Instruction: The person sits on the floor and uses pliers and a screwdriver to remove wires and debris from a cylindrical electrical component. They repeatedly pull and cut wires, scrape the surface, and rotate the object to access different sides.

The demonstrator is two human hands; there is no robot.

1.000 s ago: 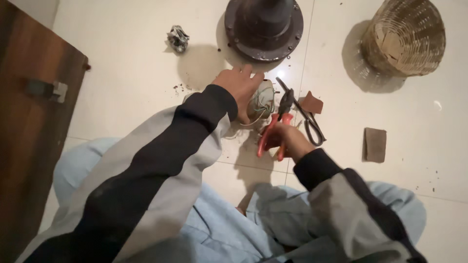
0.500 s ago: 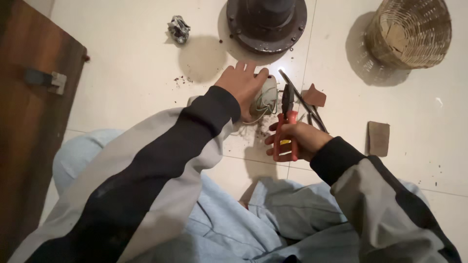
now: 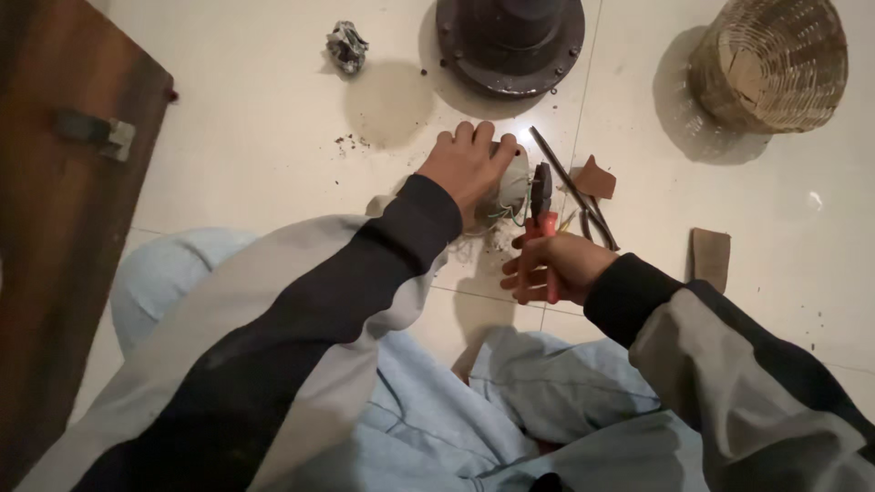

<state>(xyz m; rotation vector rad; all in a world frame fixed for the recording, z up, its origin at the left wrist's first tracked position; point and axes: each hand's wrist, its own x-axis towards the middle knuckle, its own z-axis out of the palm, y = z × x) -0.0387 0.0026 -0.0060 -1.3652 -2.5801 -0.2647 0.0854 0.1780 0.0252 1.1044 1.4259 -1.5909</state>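
L hand (image 3: 467,167): pressing down on top of a small pale motor-like part (image 3: 510,182) on the floor, fingers curling over its far side, grip wrapping it but loosely; palm hiding most of the part.
R hand (image 3: 556,267): gripping red-handled pliers (image 3: 543,219), fingers closing fully round the handles; nose pointing away from the body, twd the part.
Pliers tip: sitting just beside the part's R side, where thin green/yellow wires (image 3: 507,215) are sticking out. Can't tell if jaws are biting a wire or just touching.
Part location: on the pale tile floor (image 3: 255,137), right in front of the knees, betw. both hands.
Nearby: thin dark rod (image 3: 570,182) lying slanted just R of the pliers; brown scrap (image 3: 597,179) by it; brown flat piece (image 3: 710,256) further R; woven basket (image 3: 770,62) top R; dark round flanged base (image 3: 510,41) straight ahead; crumpled bit (image 3: 346,46) top L; wooden board (image 3: 55,237) along L edge.
Step (judging): seems to be working the wires at the part's side w/ pliers while L hand is steadying it.
Next move calls for (judging): L hand holding the part firm so it isn't sliding on the tile; pliers nose lining up on one wire only, small controlled squeeze.
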